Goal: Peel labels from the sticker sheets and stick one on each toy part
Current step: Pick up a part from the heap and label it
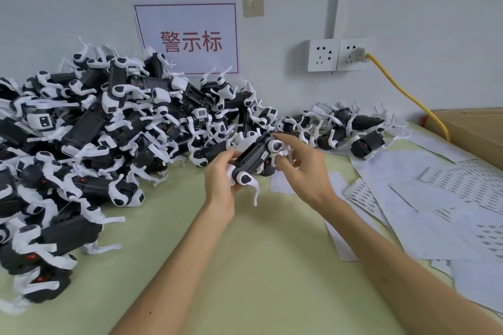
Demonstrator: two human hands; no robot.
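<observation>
- Centrally, a black plastic toy robot-dog body with white legs (251, 159) is held tilted above the pale green table top (245, 253), its far end raised toward 1 o'clock.
- A small white printed label (263, 155) sits on the toy's black flank.
- At the toy's 7 o'clock end, the left hand (220, 174) grasps it, fingers curled round the body beside a white hip joint.
- At the 2 o'clock end, the right hand (304, 171) pinches the toy, index finger laid over the upper white joint and thumb pressed in from below.
- From 8 to 11 o'clock of the toy, a big heap of matching black-and-white toy bodies (89, 128) lies on the table against the wall.
- Toward 2 o'clock, a smaller cluster of the same toys (351, 128) lies along the wall.
- From 3 to 5 o'clock, white sticker sheets with rows of small dark labels (462, 185) overlap loosely.
- Farther out at 2 o'clock is a brown cardboard box (473, 128).
- On the wall at 11 o'clock hangs a white sign with a red border and red characters (187, 38).
- At 1 o'clock are two white wall sockets (337, 54), with a yellow cable (408, 95) plugged into the right one.
</observation>
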